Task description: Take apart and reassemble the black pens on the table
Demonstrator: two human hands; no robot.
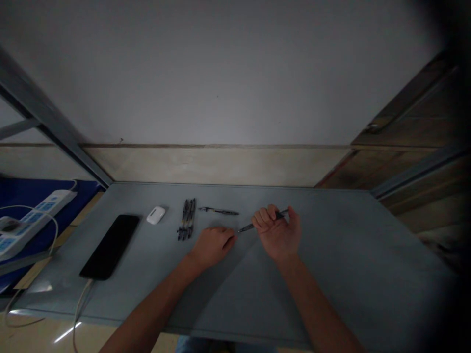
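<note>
My right hand [277, 233], palm turned up, has its fingers curled around a dark pen [247, 227]. One end of that pen points left toward my other hand; the far end shows by the thumb. My left hand [214, 246] rests low over the table with its fingers curled together. A dark spot shows between its thumb and fingers, too small to make out. Just beyond it lies a single dark pen [221, 211], roughly sideways. Several similar pens [187, 219] lie side by side to the left of it, pointing away from me.
The grey table [342, 255] meets a wall at the back. On its left side are a white earbud case [156, 214] and a black phone [110, 247] with a cable [81, 301] plugged in. A white power strip [35, 220] lies past the left edge, beside a metal post [69, 132].
</note>
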